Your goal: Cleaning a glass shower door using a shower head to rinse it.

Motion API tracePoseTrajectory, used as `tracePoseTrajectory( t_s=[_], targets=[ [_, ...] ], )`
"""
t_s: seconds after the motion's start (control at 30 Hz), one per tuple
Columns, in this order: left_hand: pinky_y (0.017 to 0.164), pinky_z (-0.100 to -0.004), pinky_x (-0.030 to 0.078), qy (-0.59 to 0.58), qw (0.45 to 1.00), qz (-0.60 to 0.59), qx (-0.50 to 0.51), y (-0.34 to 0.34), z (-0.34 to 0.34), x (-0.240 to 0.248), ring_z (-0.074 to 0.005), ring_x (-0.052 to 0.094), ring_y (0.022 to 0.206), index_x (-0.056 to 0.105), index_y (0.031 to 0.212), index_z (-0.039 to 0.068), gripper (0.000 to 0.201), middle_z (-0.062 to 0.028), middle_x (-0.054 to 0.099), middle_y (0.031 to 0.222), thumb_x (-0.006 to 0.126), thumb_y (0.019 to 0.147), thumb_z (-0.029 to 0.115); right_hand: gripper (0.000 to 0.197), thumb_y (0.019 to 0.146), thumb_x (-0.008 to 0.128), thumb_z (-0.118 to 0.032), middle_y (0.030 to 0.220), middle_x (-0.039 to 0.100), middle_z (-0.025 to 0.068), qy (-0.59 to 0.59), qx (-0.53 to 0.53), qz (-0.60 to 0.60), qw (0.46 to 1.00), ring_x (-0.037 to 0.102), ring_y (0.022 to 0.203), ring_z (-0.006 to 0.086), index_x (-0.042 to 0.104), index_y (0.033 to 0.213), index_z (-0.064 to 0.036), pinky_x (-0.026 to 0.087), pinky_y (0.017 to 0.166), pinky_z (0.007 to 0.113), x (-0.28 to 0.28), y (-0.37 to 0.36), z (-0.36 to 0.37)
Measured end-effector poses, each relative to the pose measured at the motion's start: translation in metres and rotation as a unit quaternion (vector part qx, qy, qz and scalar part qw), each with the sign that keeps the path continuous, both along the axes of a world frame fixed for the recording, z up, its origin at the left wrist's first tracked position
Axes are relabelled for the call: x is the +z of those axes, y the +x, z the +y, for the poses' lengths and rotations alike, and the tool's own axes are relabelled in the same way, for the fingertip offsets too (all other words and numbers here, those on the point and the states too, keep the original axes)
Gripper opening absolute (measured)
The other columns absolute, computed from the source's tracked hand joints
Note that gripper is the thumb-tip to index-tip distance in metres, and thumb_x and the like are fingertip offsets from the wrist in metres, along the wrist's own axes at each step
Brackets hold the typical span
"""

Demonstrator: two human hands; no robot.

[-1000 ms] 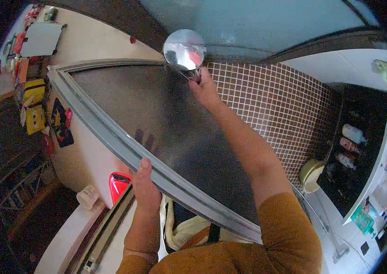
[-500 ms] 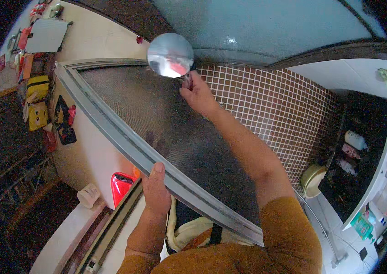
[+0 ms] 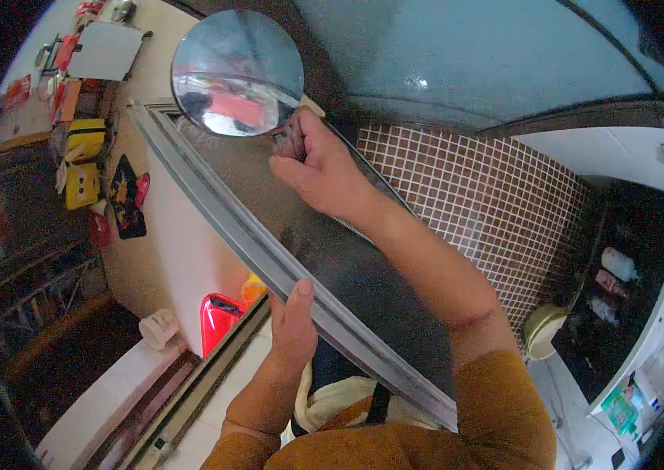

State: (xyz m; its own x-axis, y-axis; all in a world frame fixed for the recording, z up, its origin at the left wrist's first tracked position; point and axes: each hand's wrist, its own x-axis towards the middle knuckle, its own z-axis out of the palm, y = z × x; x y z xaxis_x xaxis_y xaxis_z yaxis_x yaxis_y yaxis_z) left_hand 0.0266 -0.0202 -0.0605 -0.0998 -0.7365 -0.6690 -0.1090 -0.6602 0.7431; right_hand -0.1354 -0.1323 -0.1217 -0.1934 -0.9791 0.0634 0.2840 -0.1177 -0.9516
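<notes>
My left hand [image 3: 294,333] grips the near grey metal frame [image 3: 249,235] of a tilted screen panel, thumb lying over the rail. Dark mesh [image 3: 347,274] fills the panel. Out over the panel's far end, my right hand [image 3: 312,168] is closed round the neck of a hand shower [image 3: 238,74]. Its round face is mirror-bright and reflects red and white shapes. Under my right wrist shows a short piece of ribbed hose [image 3: 357,229]; most of the hose is hidden.
Brown mosaic tiles [image 3: 457,204] cover the floor at right, near a pale round basin [image 3: 545,333]. Bottles [image 3: 618,264] stand on a dark surface beyond. A red item [image 3: 220,319] and a white tub [image 3: 161,327] lie at left, with a door track [image 3: 199,384] in front. A bluish wall [image 3: 457,63] stands ahead.
My right hand has brought the shower up and left, closer to the camera, so it looks larger. The left hand keeps its hold on the frame; the whole view has shifted slightly.
</notes>
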Motion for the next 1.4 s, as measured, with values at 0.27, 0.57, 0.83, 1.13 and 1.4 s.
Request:
tracePoseTrajectory(
  t_s=[0.27, 0.57, 0.83, 1.13, 1.4],
  targets=[
    [0.086, -0.0293, 0.038, -0.046, 0.999, -0.02, -0.013, -0.019, -0.004, 0.02, -0.0132, 0.043, 0.094, 0.03, 0.13, -0.001, 0.047, -0.0054, 0.044, 0.104, 0.048, 0.092, 0.021, 0.028, 0.078, 0.059, -0.006, 0.076, 0.044, -0.0003, 0.029, -0.085, 0.138, 0.986, 0.042, 0.07, 0.0087, 0.044, 0.102, -0.0028, 0.04, 0.064, 0.025, -0.006, -0.019, -0.005],
    [0.09, -0.0299, 0.036, 0.015, 0.999, -0.025, -0.02, -0.008, 0.0, 0.007, -0.0141, 0.043, 0.098, 0.029, 0.132, -0.001, 0.049, -0.0061, 0.045, 0.108, 0.048, 0.091, 0.019, 0.031, 0.077, 0.061, -0.009, 0.077, 0.041, -0.0003, -0.029, -0.058, 0.084, 0.994, 0.04, 0.068, 0.0084, 0.043, 0.101, -0.0019, 0.038, 0.062, 0.026, 0.01, 0.007, -0.012],
    [0.099, -0.0309, 0.03, -0.019, 0.999, -0.005, -0.032, -0.001, 0.0, -0.002, -0.0144, 0.037, 0.111, 0.019, 0.139, 0.001, 0.059, -0.0071, 0.04, 0.12, 0.048, 0.091, 0.018, 0.031, 0.076, 0.061, -0.01, 0.074, 0.043, 0.0026, 0.007, -0.041, 0.087, 0.995, 0.043, 0.066, 0.0122, 0.043, 0.101, -0.0032, 0.04, 0.06, 0.028, 0.043, 0.019, -0.031],
    [0.09, -0.0279, 0.034, -0.046, 0.998, 0.032, -0.032, -0.004, -0.001, 0.01, -0.0103, 0.039, 0.096, 0.027, 0.133, 0.004, 0.048, -0.0028, 0.04, 0.107, 0.047, 0.091, 0.015, 0.037, 0.075, 0.06, -0.012, 0.078, 0.056, 0.0107, 0.102, -0.11, 0.179, 0.972, 0.054, 0.071, 0.0206, 0.045, 0.108, -0.002, 0.045, 0.067, 0.034, -0.022, 0.0, -0.021],
    [0.09, -0.0294, 0.035, -0.013, 0.999, -0.002, -0.032, 0.003, 0.001, 0.003, -0.0126, 0.04, 0.095, 0.032, 0.127, 0.001, 0.042, -0.0043, 0.042, 0.104, 0.046, 0.092, 0.019, 0.036, 0.074, 0.061, -0.015, 0.085, 0.061, 0.0205, 0.195, -0.114, 0.222, 0.948, 0.061, 0.079, 0.039, 0.043, 0.103, -0.0013, 0.047, 0.069, 0.044, -0.077, -0.032, 0.012]
  ],
)
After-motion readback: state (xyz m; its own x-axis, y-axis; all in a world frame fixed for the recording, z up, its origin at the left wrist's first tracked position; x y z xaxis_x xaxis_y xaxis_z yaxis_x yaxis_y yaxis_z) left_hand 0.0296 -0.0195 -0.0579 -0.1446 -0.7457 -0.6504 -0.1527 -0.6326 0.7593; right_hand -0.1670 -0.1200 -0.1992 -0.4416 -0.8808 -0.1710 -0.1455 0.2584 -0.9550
